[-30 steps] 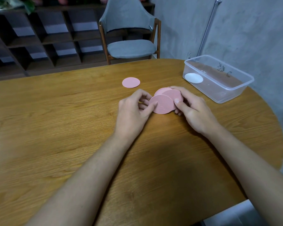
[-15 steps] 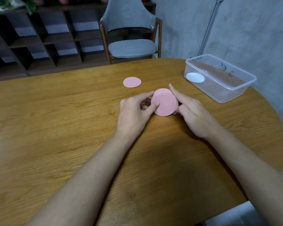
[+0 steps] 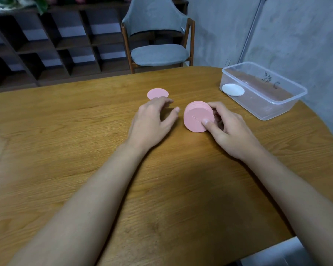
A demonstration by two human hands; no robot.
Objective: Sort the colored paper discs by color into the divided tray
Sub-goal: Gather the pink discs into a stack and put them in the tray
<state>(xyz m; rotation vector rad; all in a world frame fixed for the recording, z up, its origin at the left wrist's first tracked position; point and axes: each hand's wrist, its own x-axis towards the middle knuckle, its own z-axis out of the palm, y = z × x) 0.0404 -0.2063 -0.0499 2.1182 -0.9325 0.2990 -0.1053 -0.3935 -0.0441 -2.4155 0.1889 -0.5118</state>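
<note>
Sorting looks barely begun: one white disc point(image 3: 233, 89) lies in the clear container point(image 3: 258, 109), where I can make out no dividers. The stack of pink discs point(image 3: 195, 117) sits on the table point(image 3: 85, 150) a little left of the container, and the right hand point(image 3: 231, 131) grips it, thumb on top and fingers curled behind. A lone pink disc point(image 3: 157, 93) lies farther left of the container, just beyond the left hand point(image 3: 152, 121), which is loosely open and holds nothing. Dark scrawled marks on the container's far wall and a faint imprint on the top pink disc are both unreadable.

Pink discs point(image 3: 197, 118), white disc point(image 3: 233, 89), clear tray point(image 3: 277, 101), wood-grain table point(image 3: 85, 150)
</note>
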